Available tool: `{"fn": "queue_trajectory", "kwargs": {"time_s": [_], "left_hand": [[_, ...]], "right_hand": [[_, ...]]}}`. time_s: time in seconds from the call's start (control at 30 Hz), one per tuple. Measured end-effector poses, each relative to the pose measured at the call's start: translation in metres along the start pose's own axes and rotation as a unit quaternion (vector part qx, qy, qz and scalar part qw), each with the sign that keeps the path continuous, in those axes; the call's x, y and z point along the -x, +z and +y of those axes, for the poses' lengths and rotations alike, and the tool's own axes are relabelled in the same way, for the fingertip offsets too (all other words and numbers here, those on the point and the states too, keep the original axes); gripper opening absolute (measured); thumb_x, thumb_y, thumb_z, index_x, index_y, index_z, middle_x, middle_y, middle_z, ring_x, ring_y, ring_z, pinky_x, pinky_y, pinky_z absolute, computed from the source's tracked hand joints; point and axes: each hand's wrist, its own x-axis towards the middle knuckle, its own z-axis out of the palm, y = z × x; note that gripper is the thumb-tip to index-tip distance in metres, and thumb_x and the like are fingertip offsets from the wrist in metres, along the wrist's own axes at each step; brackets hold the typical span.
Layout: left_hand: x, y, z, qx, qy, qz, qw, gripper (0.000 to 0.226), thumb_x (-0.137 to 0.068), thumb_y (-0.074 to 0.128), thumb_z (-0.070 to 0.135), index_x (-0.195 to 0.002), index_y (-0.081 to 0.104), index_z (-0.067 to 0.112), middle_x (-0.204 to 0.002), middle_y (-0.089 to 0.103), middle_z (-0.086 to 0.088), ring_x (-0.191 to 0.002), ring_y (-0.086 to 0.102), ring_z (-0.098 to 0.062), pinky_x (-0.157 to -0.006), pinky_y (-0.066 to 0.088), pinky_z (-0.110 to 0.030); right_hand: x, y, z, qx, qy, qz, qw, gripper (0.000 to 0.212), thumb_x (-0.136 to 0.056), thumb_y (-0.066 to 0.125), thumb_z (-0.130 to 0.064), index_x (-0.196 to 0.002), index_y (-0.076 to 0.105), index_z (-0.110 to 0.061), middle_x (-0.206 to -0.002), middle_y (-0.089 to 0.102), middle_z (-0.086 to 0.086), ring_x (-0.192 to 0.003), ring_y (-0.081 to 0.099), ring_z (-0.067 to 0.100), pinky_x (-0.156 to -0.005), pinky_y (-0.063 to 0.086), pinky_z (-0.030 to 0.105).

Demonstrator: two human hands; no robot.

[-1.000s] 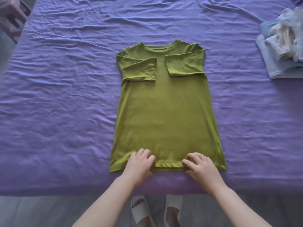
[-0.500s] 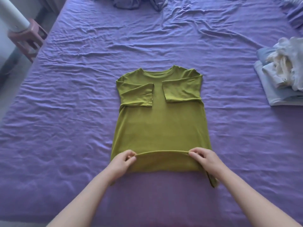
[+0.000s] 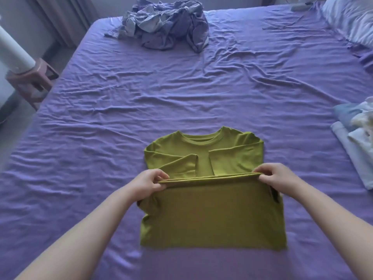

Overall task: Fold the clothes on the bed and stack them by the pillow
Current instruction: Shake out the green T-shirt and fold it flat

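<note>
**Hem carried up toward the sleeves**

Since half a second ago you have drawn the green T-shirt's [image 3: 212, 215] hem farther up, level with the folded sleeves. Your left hand [image 3: 148, 183] and right hand [image 3: 277, 178] each pinch a hem corner between curled fingers, keeping the edge taut so the fold lands square. It lies near the bed's [image 3: 181, 93] near edge; the pillow [image 3: 351, 19] sits at the far right corner.

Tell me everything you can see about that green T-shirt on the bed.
The green T-shirt is olive, soft knit by its look, with a ribbed round collar. It lies flat on the purple sheet, collar away from the person, both short sleeves folded inward across the chest. Its lower half is doubled up over itself; the left hand and right hand pinch the hem, raised just below the sleeves.
</note>
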Motion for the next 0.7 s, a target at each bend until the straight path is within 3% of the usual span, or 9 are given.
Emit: {"fn": "queue_trajectory", "kwargs": {"time_s": [0.07, 0.13, 0.23, 0.33, 0.47, 0.7], "left_hand": [[-0.029, -0.023, 0.002, -0.073, -0.003, 0.04, 0.997, 0.004, -0.084, 0.069, 0.022, -0.087, 0.066, 0.021, -0.082, 0.064, 0.004, -0.08, 0.058, -0.014, -0.071, 0.043, -0.025], [-0.055, -0.041, 0.006, -0.107, -0.013, 0.08, 0.991, 0.012, -0.082, 0.07, 0.031, -0.077, 0.063, 0.023, -0.075, 0.059, 0.007, -0.077, 0.055, -0.014, -0.067, 0.04, -0.028], [-0.089, -0.056, 0.01, -0.094, -0.021, 0.104, 0.99, 0.006, -0.086, 0.065, 0.025, -0.09, 0.067, 0.021, -0.091, 0.066, 0.001, -0.09, 0.06, -0.019, -0.078, 0.046, -0.031], [-0.115, -0.055, 0.005, -0.107, -0.047, 0.119, 0.986, 0.02, -0.09, 0.057, 0.019, -0.107, 0.067, 0.021, -0.112, 0.066, -0.002, -0.107, 0.059, -0.021, -0.09, 0.047, -0.034], [-0.129, -0.043, -0.011, -0.153, -0.101, 0.17, 0.968, 0.016, -0.087, 0.061, 0.038, -0.096, 0.064, 0.026, -0.108, 0.066, 0.0, -0.106, 0.059, -0.023, -0.081, 0.046, -0.033], [-0.159, -0.058, -0.01, -0.193, -0.005, 0.244, 0.95, 0.022, -0.097, 0.046, 0.031, -0.105, 0.064, 0.021, -0.11, 0.065, -0.004, -0.105, 0.058, -0.026, -0.087, 0.036, -0.038]], "right_hand": [[-0.026, -0.008, -0.014, 0.03, 0.005, 0.045, 0.999, 0.021, -0.085, 0.058, -0.009, -0.1, 0.069, -0.017, -0.097, 0.067, 0.003, -0.09, 0.057, 0.018, -0.074, 0.039, 0.027], [-0.049, -0.011, -0.029, 0.041, 0.004, 0.098, 0.994, 0.017, -0.087, 0.059, -0.014, -0.1, 0.07, -0.016, -0.099, 0.067, 0.006, -0.088, 0.055, 0.018, -0.072, 0.037, 0.027], [-0.082, -0.01, -0.047, 0.057, -0.001, 0.158, 0.986, 0.022, -0.089, 0.055, -0.01, -0.106, 0.068, -0.013, -0.108, 0.067, 0.011, -0.099, 0.057, 0.027, -0.077, 0.038, 0.03], [-0.109, -0.001, -0.048, 0.103, 0.029, 0.147, 0.983, 0.032, -0.089, 0.046, -0.005, -0.115, 0.063, -0.012, -0.12, 0.063, 0.013, -0.113, 0.055, 0.03, -0.09, 0.041, 0.033], [-0.123, 0.013, -0.03, 0.221, 0.107, 0.148, 0.958, 0.021, -0.094, 0.048, -0.029, -0.108, 0.06, -0.02, -0.115, 0.064, 0.01, -0.108, 0.058, 0.029, -0.076, 0.039, 0.033], [-0.155, -0.007, -0.026, 0.262, 0.046, 0.246, 0.932, 0.021, -0.096, 0.046, -0.024, -0.107, 0.059, -0.012, -0.105, 0.065, 0.015, -0.099, 0.059, 0.034, -0.083, 0.037, 0.041]]}}
